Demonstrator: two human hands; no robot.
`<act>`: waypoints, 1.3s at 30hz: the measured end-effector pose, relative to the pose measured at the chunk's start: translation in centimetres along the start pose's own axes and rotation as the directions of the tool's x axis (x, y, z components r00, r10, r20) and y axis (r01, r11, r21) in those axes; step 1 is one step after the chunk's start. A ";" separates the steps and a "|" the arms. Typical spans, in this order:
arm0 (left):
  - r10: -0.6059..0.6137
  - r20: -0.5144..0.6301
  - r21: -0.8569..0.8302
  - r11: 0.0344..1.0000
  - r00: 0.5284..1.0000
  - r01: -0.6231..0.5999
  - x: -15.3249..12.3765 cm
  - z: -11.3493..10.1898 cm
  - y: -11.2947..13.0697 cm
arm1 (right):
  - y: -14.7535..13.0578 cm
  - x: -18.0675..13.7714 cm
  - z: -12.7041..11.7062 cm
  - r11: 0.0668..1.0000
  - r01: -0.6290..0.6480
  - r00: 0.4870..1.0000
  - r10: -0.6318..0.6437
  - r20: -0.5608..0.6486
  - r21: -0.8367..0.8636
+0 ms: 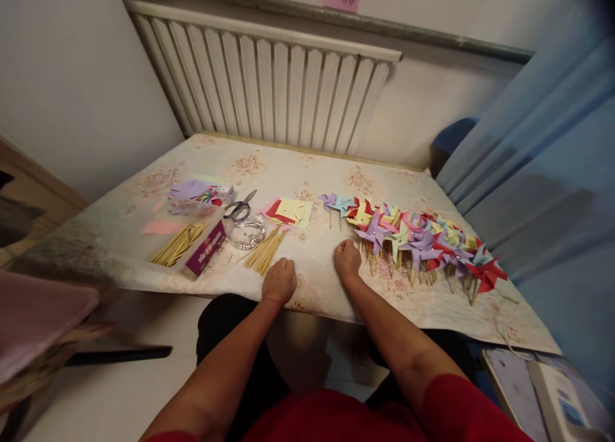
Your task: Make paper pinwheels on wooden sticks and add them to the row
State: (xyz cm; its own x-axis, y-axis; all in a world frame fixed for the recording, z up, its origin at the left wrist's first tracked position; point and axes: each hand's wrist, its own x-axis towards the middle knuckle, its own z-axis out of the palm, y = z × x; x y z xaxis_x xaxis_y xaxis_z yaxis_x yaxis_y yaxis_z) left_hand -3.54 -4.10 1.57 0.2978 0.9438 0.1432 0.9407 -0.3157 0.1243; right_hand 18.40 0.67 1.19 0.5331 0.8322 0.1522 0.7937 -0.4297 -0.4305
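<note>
My left hand [280, 280] rests as a loose fist on the table's near edge, with nothing showing in it. Just beyond it lies a fan of wooden sticks [266, 251]. Closed as well, my right hand [347, 261] sits on the cloth, left of a crowd of paper pinwheels [423, 243] on sticks. The pinwheels are red, yellow, purple, pink, green and blue. Past the loose sticks is a stack of coloured paper pieces [291, 211]. A clear round dish [247, 232] of small shiny pieces stands left of the sticks, with dark-handled scissors [238, 209] behind it.
A box [205, 250] with a purple side stands at the table's left, beside more sticks [180, 245]. Purple paper [188, 189] lies behind. A flowered cloth [247, 165] covers the table. A radiator [283, 83] lines the wall; a blue curtain [542, 147] hangs on the right.
</note>
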 end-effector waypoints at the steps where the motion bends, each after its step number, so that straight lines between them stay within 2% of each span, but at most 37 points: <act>1: -0.002 -0.002 0.003 1.000 1.000 0.002 0.0 0.0 0.0 | 0.3 -0.7 -0.1 0.999 0.037 0.999 -0.037 0.000 0.005; 12: -0.041 0.000 0.007 0.999 0.999 0.041 -0.2 -0.5 0.3 | 2.5 -6.4 -1.3 0.969 0.246 0.969 -0.246 0.016 0.001; 18: -0.069 -0.007 0.002 0.998 0.998 0.069 -0.3 -0.5 0.3 | 2.8 -7.8 -1.6 0.910 0.409 0.912 -0.405 0.073 -0.069; 26: -0.050 -0.031 0.018 0.999 0.998 0.051 -0.3 -0.6 0.2 | 2.5 -7.7 -1.7 0.892 0.428 0.904 -0.417 0.100 -0.149; 32: -0.094 0.029 -0.012 0.995 0.995 0.095 0.8 -0.6 0.6 | 2.3 -7.6 -1.4 0.887 0.432 0.901 -0.421 0.101 -0.161; 39: 0.064 0.014 -0.039 0.997 0.998 -0.063 3.2 0.0 1.2 | 1.9 -7.1 -1.0 0.874 0.458 0.889 -0.448 0.098 -0.161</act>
State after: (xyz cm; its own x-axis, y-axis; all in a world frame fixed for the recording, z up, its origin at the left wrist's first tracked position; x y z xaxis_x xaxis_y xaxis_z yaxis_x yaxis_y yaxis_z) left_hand -1.50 -1.49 2.18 0.3594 0.9230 0.1376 0.9129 -0.3783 0.1534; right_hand 16.37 -6.41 0.15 0.0896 0.9664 0.2407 0.9853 -0.0508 -0.1631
